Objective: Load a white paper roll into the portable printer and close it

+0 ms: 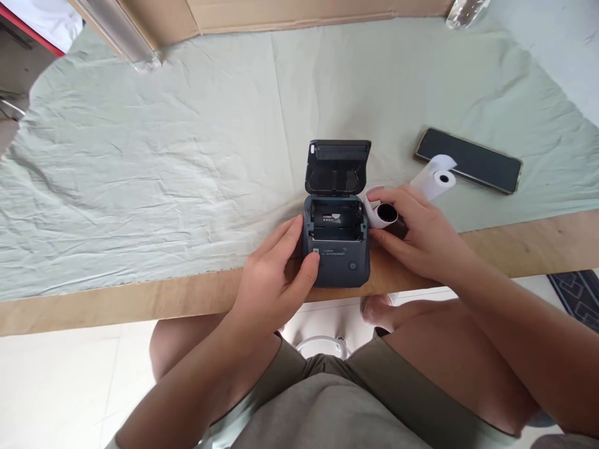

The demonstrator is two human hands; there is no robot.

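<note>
A small dark printer (340,259) lies near the table's front edge with its black lid (337,168) swung up and its paper compartment showing bare inside. My left hand (276,268) grips the printer's left side, thumb resting on its top face. In my right hand (418,231), between thumb and fingers, is a white paper roll (375,215) with a dark core, held against the printer's right side. A second, thinner white roll (433,178) with a loose curled end lies just beyond my right hand.
A phone (470,160) lies face up at the right, behind the thin roll. Pale green cloth (187,156) covers the table up to its wooden front edge (178,299). Cardboard (281,14) and clear-wrapped posts (121,34) stand at the back.
</note>
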